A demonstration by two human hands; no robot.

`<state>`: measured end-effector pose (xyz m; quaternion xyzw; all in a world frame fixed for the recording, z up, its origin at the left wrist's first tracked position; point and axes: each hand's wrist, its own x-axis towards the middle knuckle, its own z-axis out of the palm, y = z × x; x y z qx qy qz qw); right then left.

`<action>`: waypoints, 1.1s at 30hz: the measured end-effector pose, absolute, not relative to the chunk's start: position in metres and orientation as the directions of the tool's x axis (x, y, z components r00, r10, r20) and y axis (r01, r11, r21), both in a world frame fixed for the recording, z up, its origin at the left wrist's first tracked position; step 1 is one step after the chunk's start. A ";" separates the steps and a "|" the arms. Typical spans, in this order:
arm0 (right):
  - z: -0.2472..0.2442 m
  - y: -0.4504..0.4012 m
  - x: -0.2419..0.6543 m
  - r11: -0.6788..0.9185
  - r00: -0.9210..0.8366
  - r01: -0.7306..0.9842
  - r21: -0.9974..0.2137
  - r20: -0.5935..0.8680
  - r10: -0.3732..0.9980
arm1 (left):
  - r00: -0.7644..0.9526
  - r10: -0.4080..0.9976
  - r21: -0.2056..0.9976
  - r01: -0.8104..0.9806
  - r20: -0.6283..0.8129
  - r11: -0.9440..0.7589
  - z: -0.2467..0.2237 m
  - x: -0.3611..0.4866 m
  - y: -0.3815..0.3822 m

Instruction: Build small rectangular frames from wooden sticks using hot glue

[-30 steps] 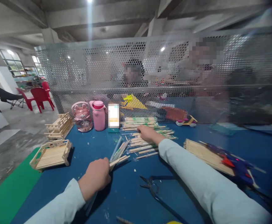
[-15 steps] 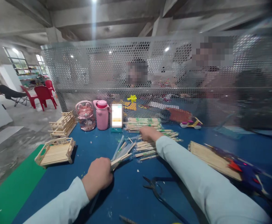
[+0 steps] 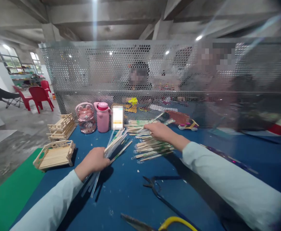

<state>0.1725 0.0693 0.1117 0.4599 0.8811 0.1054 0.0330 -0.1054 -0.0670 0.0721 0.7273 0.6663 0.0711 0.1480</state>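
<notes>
My left hand (image 3: 93, 159) is closed around a bundle of chopsticks (image 3: 116, 142) and clear plastic strips, some of which stick out below the fist. The bundle is raised above the blue table (image 3: 121, 189). My right hand (image 3: 161, 131) is closed over wrapped chopsticks (image 3: 156, 118), whose ends show on both sides of the fingers. Under and in front of it lies a pile of chopsticks in clear wrappers with green print (image 3: 152, 148). Behind the right hand is another row of wrapped chopsticks (image 3: 135, 128).
Pliers (image 3: 156, 191) and yellow-handled scissors (image 3: 176, 221) lie near me. On the left stand small stick-built furniture pieces (image 3: 56, 155), a clear bottle (image 3: 86, 123), a pink jug (image 3: 103, 120) and a phone (image 3: 118, 118). A perforated metal screen (image 3: 94, 70) closes the back, with people behind it.
My left hand has lifted its bundle, tilting it upward. My right hand has raised some wrapped chopsticks from the pile. The view has shifted slightly, bringing the scissors further into sight.
</notes>
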 end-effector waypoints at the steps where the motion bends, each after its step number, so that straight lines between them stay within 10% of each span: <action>1: 0.111 0.061 0.174 0.574 -0.589 0.792 0.209 0.012 0.808 | 0.099 0.991 0.305 0.950 -0.090 -0.068 0.071 -0.105 -0.066; 9: 0.063 0.012 0.199 0.667 -0.652 0.737 0.109 -0.143 0.744 | 0.126 0.990 0.250 0.962 -0.067 -0.105 0.050 -0.083 -0.059; 24: 0.039 0.077 0.154 0.713 -0.705 0.700 -0.042 0.121 0.699 | 0.002 1.000 0.176 0.984 -0.012 0.000 0.064 -0.094 -0.043; 33: 0.109 0.049 0.238 0.355 -0.357 0.934 0.041 0.069 0.932 | 0.420 0.898 0.078 0.899 0.133 -0.432 0.095 -0.023 -0.032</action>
